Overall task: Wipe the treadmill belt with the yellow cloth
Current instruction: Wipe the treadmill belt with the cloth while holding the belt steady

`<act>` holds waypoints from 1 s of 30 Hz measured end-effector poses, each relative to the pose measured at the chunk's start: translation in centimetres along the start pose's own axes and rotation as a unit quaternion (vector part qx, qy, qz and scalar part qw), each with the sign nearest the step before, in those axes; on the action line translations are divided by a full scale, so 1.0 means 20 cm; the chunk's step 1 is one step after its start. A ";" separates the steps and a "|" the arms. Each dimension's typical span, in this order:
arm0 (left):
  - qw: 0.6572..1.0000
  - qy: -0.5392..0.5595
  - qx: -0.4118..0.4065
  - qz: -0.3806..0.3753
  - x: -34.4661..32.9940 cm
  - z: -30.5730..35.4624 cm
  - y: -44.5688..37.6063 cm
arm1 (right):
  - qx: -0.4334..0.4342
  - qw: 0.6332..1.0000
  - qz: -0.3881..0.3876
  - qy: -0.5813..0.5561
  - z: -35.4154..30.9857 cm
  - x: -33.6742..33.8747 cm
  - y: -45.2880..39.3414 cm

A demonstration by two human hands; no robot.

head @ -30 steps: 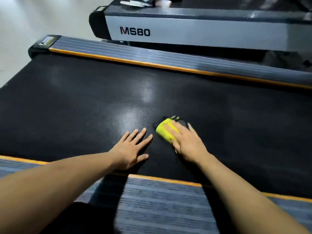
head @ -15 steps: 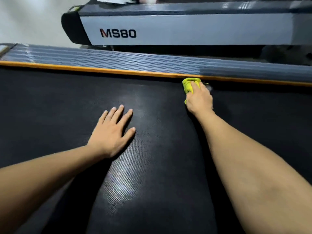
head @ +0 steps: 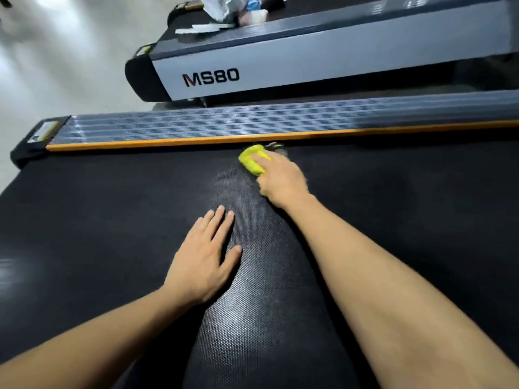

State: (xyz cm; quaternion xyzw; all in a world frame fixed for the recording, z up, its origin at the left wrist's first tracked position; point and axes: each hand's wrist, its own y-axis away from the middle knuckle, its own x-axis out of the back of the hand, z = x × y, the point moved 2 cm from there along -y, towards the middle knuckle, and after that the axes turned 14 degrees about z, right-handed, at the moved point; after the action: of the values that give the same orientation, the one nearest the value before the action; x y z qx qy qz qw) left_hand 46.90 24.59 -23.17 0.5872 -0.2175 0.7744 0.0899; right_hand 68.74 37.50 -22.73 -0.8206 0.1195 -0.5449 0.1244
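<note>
The black textured treadmill belt (head: 118, 226) fills most of the view. My right hand (head: 282, 179) presses a bunched yellow cloth (head: 252, 160) onto the belt, close to the far orange-edged side rail (head: 196, 130). Most of the cloth lies under my fingers; its left part sticks out. My left hand (head: 205, 259) rests flat on the belt nearer to me, palm down, fingers slightly spread, holding nothing.
Beyond the ribbed grey rail stands a second treadmill (head: 309, 60) marked MS80, with a plastic bag and papers (head: 224, 12) on its deck. The pale floor (head: 56, 66) lies at the far left, past the belt's rear end cap (head: 36, 138).
My right hand pushed the cloth from the near middle of the belt out to the far rail, where it now stays. The left hand shifted forward on the belt and the view swung right.
</note>
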 end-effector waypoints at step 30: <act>0.999 0.017 0.009 0.031 0.03 -0.05 0.10 | -0.274 0.949 0.117 0.101 0.53 0.51 0.62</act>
State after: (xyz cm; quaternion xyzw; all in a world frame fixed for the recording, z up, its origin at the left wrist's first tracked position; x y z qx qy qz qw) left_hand 45.08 23.19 -23.24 0.5678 -0.2273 0.7886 0.0643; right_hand 81.56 23.29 -21.96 -0.7440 0.3711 -0.5529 -0.0549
